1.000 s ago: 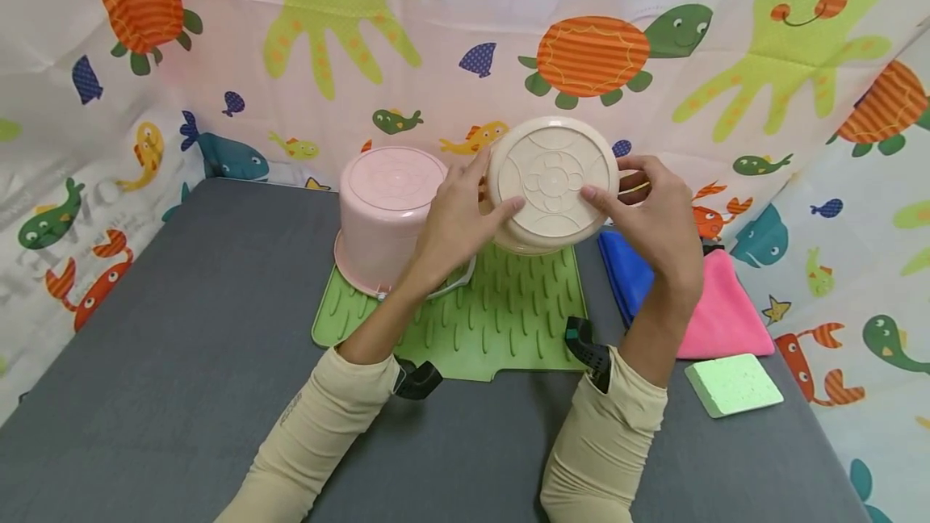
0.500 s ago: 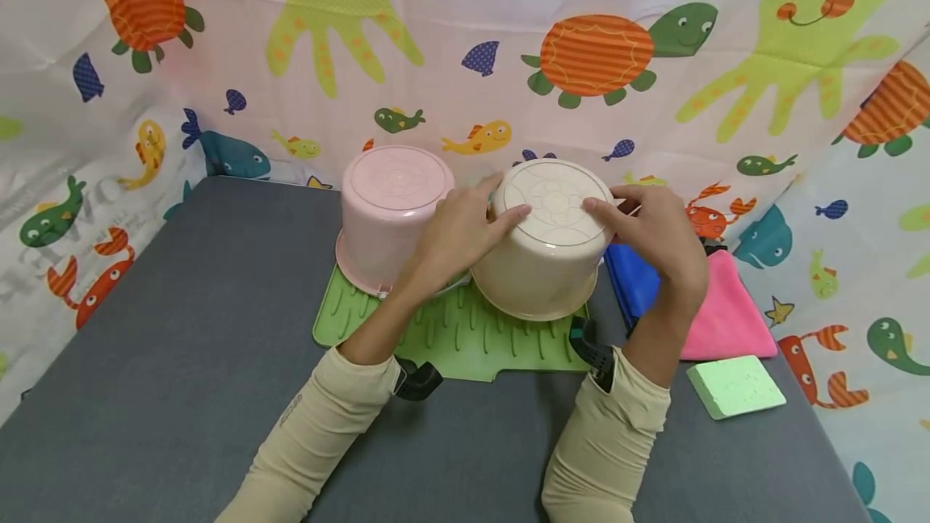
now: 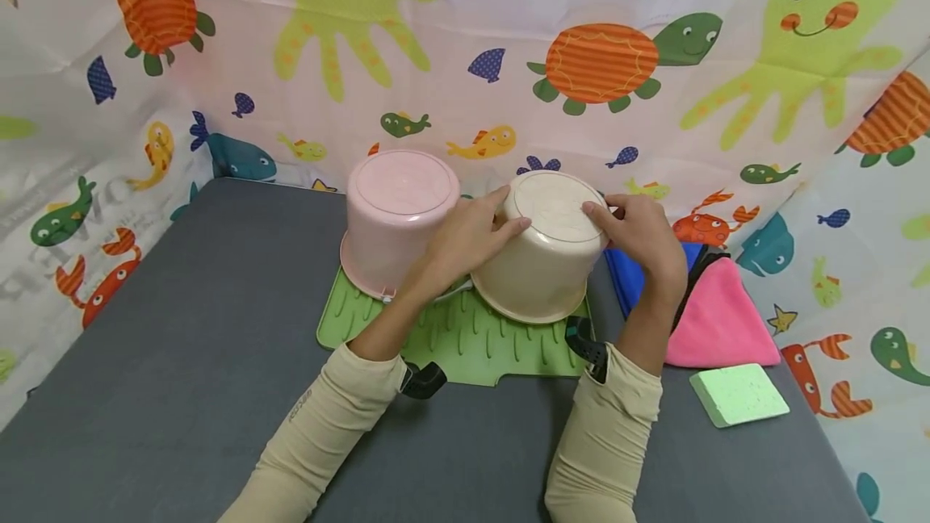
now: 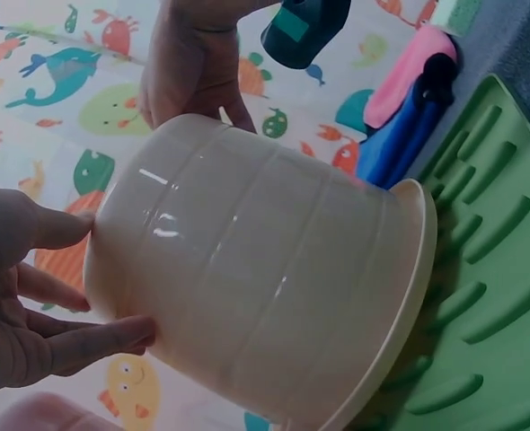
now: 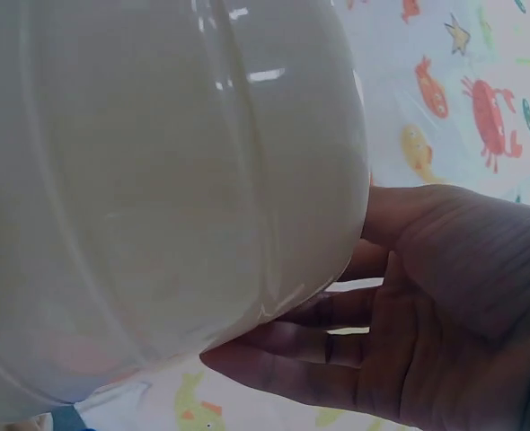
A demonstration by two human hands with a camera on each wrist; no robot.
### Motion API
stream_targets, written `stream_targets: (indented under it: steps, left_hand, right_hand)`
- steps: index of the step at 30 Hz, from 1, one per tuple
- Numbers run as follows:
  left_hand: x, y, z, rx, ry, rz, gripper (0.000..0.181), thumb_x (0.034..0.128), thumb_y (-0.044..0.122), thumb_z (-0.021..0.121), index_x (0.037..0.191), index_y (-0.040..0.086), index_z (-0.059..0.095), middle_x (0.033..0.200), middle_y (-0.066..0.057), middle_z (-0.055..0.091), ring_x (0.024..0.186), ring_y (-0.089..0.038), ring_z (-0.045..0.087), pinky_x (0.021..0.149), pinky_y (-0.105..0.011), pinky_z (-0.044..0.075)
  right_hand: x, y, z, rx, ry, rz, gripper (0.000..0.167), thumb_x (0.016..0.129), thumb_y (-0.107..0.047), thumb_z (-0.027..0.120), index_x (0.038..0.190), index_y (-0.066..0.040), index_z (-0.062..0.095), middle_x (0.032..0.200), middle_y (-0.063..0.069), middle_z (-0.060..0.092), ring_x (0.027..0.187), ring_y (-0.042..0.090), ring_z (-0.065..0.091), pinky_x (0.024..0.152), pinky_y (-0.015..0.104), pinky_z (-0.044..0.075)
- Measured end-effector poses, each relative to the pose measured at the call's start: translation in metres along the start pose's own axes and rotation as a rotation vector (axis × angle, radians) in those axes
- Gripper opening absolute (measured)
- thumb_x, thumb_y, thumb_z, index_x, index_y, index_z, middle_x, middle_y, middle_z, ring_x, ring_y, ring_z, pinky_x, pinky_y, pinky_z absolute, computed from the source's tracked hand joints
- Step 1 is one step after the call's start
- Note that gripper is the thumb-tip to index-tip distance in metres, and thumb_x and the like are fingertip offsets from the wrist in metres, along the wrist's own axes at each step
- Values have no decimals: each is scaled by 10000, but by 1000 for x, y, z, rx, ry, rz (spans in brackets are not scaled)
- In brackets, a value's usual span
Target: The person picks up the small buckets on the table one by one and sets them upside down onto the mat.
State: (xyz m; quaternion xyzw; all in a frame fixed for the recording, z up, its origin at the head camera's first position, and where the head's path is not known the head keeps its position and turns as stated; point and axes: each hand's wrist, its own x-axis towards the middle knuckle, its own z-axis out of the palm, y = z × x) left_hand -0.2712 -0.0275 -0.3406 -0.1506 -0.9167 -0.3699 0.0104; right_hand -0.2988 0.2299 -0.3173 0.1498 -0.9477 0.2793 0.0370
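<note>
A cream bucket (image 3: pixel 538 277) stands upside down on the right part of the green ridged mat (image 3: pixel 472 357), its rim downward. My left hand (image 3: pixel 468 234) holds the left side of its base, thumb on the edge of the bottom. On the other side my right hand (image 3: pixel 644 236) grips the base, thumb on top and fingers down the far side. The left wrist view shows the bucket (image 4: pixel 247 260) with its rim at the mat. In the right wrist view, fingers of the right hand (image 5: pixel 409 305) touch the bucket's wall.
An upside-down pink bucket (image 3: pixel 388 244) with a pale handle stands on the mat at left. To the right lie a blue cloth (image 3: pixel 626 277), a pink cloth (image 3: pixel 722 325) and a light green sponge (image 3: pixel 739 395) on the grey table (image 3: pixel 182 361). A patterned curtain hangs behind.
The cream bucket was tilted up with its bottom facing me; both hands have lowered it rim-down onto the mat beside the pink bucket. Over the last half second it has shifted only slightly.
</note>
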Motion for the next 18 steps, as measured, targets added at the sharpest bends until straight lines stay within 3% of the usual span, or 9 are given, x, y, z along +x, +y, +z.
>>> stream_targets:
  steps: [4, 7, 18]
  left_hand:
    - [0, -5, 2, 18, 15, 27, 729, 1049, 449, 614, 1635, 109, 344, 1027, -140, 726, 889, -215, 661, 832, -328, 560]
    - [0, -8, -1, 21, 24, 46, 724, 1046, 441, 623, 1625, 95, 359, 888, -86, 674, 796, -181, 608, 732, -282, 509]
    - [2, -11, -2, 27, 5, 41, 728, 1049, 459, 610, 1629, 104, 350, 935, -68, 682, 844, -171, 607, 749, -274, 506]
  right_hand:
    - [3, 1, 4, -11, -43, 24, 440, 1087, -378, 523, 884, -2, 629, 640, 5, 567, 628, 132, 534, 592, 276, 420]
    - [5, -1, 6, -13, -52, 44, 450, 1090, -388, 508, 897, -1, 633, 653, 19, 573, 651, 157, 547, 609, 295, 434]
    - [8, 1, 5, -28, -78, 46, 447, 1096, -397, 488, 913, -10, 616, 676, -11, 544, 697, 177, 537, 642, 312, 422]
